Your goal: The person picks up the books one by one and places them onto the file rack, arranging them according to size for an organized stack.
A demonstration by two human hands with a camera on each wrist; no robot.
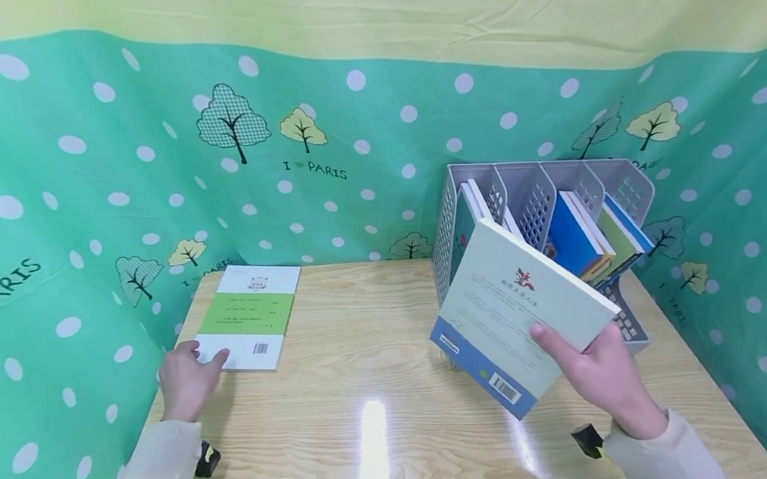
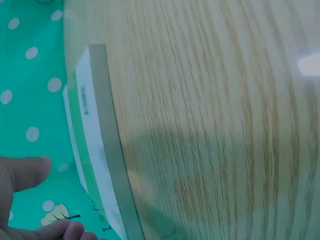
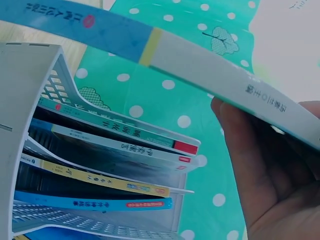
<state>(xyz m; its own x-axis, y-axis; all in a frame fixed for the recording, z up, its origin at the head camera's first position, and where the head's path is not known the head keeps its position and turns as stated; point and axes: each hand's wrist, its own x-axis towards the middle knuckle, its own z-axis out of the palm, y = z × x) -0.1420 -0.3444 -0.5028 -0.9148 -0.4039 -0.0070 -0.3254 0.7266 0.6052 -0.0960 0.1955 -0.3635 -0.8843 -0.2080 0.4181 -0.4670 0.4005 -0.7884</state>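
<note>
My right hand [image 1: 604,376] grips a pale book [image 1: 513,312] with a blue lower band, thumb on its back cover and fingers beneath. It is tilted in the air before the grey file rack [image 1: 440,242]. In the right wrist view its blue-and-white spine [image 3: 200,65] passes above the rack's books. On the table's left lies a white book with a green band [image 1: 248,312]. Over its near left corner is my left hand [image 1: 189,382], thumb and fingers spread apart; whether they touch it I cannot tell. The left wrist view shows its thick edge [image 2: 112,135].
Several books stand leaning in the rack's compartments, among them a blue book [image 1: 571,234] and a green one [image 1: 613,242]. A polka-dot curtain [image 1: 327,221] hangs behind and on both sides of the wooden table [image 1: 338,350].
</note>
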